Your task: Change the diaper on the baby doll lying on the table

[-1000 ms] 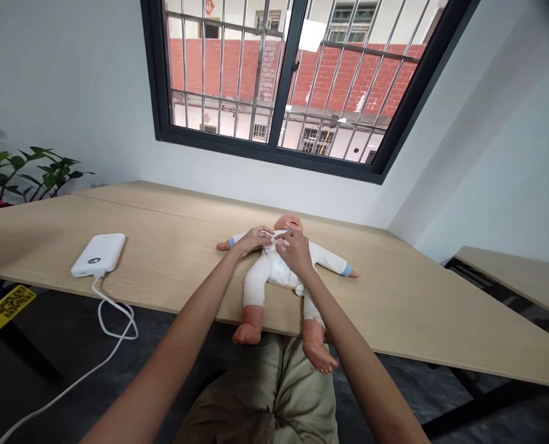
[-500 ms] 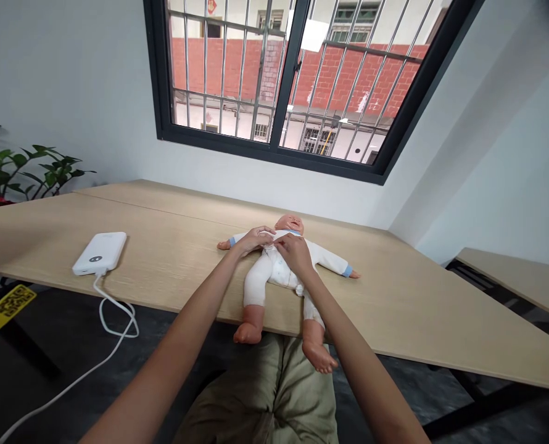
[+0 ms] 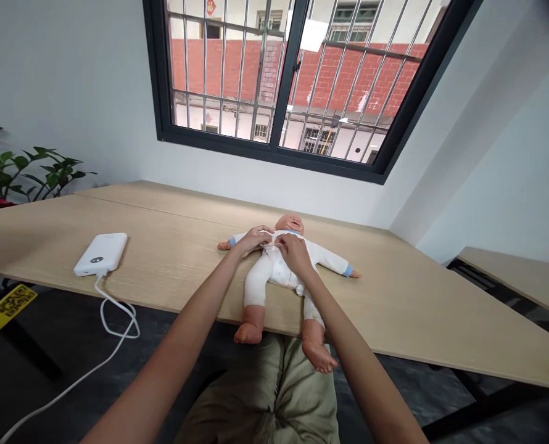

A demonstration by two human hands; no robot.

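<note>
A baby doll (image 3: 289, 222) lies on its back on the table, its head towards the window and its feet over the near edge. It wears a white shirt (image 3: 327, 256) with blue cuffs and a white diaper (image 3: 281, 272). My left hand (image 3: 255, 240) bends over the doll's belly, fingers closed at the diaper's upper edge. Right beside it, my right hand (image 3: 293, 251) pinches at the same waist area, fingertips close to the left ones. The exact bit of material between the fingertips is mostly hidden.
On the left of the wooden table (image 3: 173, 246) lies a white power bank (image 3: 102, 253), its white cable (image 3: 110, 357) hanging over the edge. A potted plant (image 3: 24, 172) stands at the far left. Behind the table is a barred window (image 3: 274, 80); another table (image 3: 519, 277) is at right.
My right fingertips have shifted slightly up and right, opening a small gap between the two hands. The doll lies as before.
</note>
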